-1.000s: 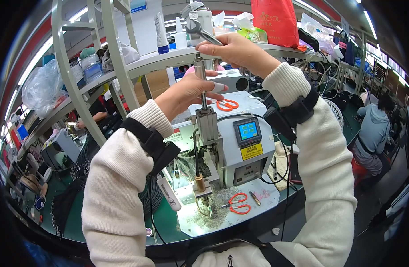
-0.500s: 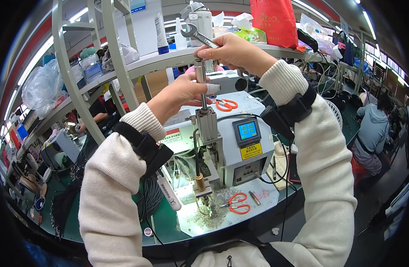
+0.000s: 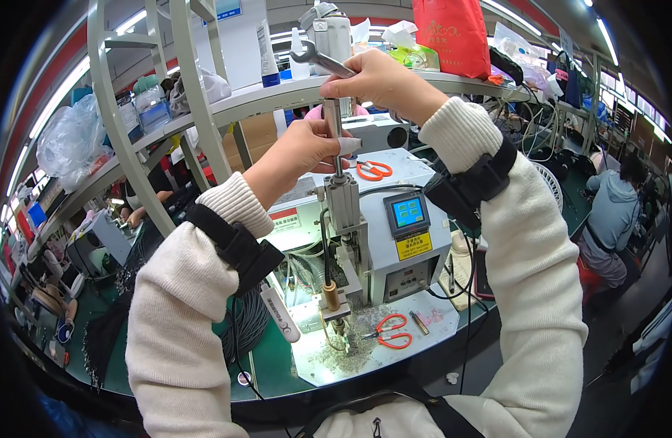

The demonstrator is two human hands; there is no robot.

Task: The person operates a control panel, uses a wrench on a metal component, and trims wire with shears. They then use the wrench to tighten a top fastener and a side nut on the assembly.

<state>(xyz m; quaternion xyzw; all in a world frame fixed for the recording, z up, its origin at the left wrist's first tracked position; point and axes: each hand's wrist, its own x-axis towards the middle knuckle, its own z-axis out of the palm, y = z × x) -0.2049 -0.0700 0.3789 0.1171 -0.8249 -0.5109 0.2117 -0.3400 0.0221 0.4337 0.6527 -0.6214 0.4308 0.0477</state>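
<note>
You're in factory assembly workshop: benchtop press machine [image 3: 394, 233] at 12 o'clock, metal shelving rack [image 3: 197, 109] at 10, co-worker [image 3: 613, 212] seated at 3.

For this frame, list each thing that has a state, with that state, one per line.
Left hand: closed around the upright metal rod.
Right hand: gripping the wrench, held at the rod's top.
Machine screen: lit, blue and green.
Orange scissors on the lit bench: lying flat, untouched.
Second orange scissors atop the machine: lying flat.
</note>
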